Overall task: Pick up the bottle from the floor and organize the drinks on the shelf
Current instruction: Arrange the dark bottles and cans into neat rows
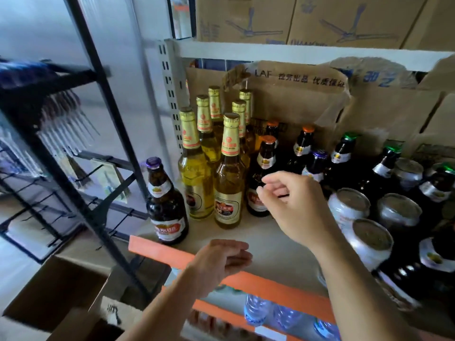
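Left hand (221,260) empty over shelf edge (157,247), right hand (290,205) loosely curled, empty

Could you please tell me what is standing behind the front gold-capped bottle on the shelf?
Behind the front gold-capped bottle stand more gold-capped bottles, then a torn cardboard box. Their lower parts are mostly covered by the bottles in front.

Up top, cardboard boxes (307,18) printed with ceiling fans sit on the upper shelf. Behind the lower row, a torn brown carton (295,99) with blue lettering leans at the back. Off to the left, a black wire rack (81,134) hangs with packets, and an open cardboard box (49,291) sits below it.
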A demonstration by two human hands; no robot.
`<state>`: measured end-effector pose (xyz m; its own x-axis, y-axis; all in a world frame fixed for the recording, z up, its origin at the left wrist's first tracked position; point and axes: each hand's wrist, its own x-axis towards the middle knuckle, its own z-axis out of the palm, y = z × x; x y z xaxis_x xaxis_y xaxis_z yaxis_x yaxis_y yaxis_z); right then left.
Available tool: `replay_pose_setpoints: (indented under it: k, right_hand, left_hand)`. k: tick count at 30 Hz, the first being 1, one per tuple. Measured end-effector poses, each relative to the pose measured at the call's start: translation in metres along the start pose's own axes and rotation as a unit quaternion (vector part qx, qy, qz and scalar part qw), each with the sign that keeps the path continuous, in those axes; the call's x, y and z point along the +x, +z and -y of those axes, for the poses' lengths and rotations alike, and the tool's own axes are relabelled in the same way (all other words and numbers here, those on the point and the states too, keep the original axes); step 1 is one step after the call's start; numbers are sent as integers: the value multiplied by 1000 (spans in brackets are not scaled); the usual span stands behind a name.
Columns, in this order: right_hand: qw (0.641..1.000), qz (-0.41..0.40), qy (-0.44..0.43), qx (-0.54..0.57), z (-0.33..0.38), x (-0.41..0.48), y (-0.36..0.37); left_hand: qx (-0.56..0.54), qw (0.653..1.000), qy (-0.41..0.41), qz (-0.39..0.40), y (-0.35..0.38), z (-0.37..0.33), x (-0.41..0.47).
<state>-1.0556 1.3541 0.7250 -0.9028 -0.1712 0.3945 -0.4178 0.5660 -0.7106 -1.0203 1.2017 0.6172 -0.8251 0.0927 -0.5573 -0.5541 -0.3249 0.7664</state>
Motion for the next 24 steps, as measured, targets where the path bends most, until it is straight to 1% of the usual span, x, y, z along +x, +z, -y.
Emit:
replay_pose_setpoints:
  k: [4, 8, 16, 20, 24]
  right_hand:
    - [997, 76, -13, 30, 22, 0, 43]
    - [993, 105, -20, 43, 43, 2, 74]
    - [992, 109, -15, 56, 69, 3, 111]
    - [994, 91, 8, 56, 63, -4, 108]
    - [995, 58, 65, 57, 45, -21, 89]
  left_hand:
    - [-25, 999, 7, -24, -49, -2, -18]
    - [-57, 997, 23, -46, -93, -2, -33]
    - [-70, 994, 47, -66, -139, -11, -45]
    - [-69, 995, 57, -42, -134, -16, -41]
    - [-54, 997, 47, 6, -107, -12, -31]
